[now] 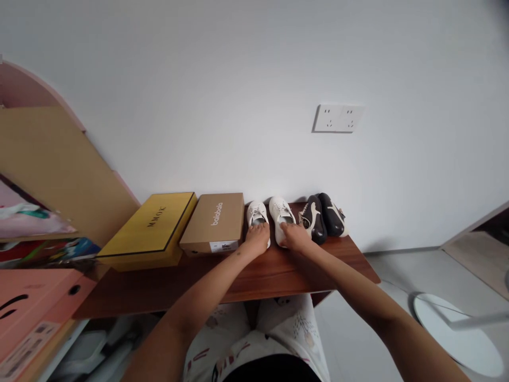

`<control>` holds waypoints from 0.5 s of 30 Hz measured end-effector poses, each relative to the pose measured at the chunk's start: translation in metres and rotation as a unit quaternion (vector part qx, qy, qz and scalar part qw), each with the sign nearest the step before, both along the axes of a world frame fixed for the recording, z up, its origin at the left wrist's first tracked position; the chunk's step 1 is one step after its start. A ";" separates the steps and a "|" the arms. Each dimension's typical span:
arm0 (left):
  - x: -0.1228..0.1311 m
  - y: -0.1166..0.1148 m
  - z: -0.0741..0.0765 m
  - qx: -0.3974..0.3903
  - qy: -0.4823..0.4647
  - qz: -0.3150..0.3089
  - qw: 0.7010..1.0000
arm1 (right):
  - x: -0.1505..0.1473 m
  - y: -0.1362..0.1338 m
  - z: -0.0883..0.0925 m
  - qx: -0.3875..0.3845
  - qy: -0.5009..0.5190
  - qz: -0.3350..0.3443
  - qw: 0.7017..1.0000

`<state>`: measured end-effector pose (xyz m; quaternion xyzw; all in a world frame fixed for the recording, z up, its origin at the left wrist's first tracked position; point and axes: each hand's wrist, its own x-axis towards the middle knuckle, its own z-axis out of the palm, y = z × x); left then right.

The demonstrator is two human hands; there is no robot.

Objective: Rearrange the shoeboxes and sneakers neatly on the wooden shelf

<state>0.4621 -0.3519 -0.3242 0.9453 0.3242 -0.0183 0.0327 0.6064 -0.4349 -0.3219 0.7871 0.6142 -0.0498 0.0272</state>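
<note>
Two white sneakers stand side by side on a reddish-brown wooden tabletop (254, 276), toes toward the wall. My left hand (258, 237) is closed around the heel of the left white sneaker (256, 209). The heel of the right white sneaker (280, 206) is gripped by my right hand (295, 236), with a small gap between the two shoes. Just right of my right hand sits a pair of dark brown shoes with cream trim, a nearer dark shoe (317, 225) and a farther dark shoe (334, 220). Left of my left hand lies a brown balabala shoebox (217, 217).
A yellow MMOK box (151, 223) lies left of the brown box. A pink box (35, 313) and a shelf panel (59, 164) stand at the far left. The wall behind carries a socket plate (338, 118). A round white base (457, 334) rests on the floor at right.
</note>
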 end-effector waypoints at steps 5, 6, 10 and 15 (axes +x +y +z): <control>0.001 0.000 -0.004 0.012 -0.006 -0.003 1.000 | -0.002 0.004 -0.004 -0.003 -0.001 0.008 1.000; 0.001 0.000 -0.005 0.015 -0.007 -0.003 1.000 | -0.003 0.006 -0.004 0.000 -0.002 0.007 1.000; 0.001 -0.003 -0.006 0.029 -0.013 0.008 0.999 | -0.008 0.011 -0.006 0.021 0.000 0.001 1.000; -0.001 -0.016 -0.006 0.058 -0.086 0.037 0.994 | 0.002 -0.011 -0.020 0.169 0.049 0.009 0.984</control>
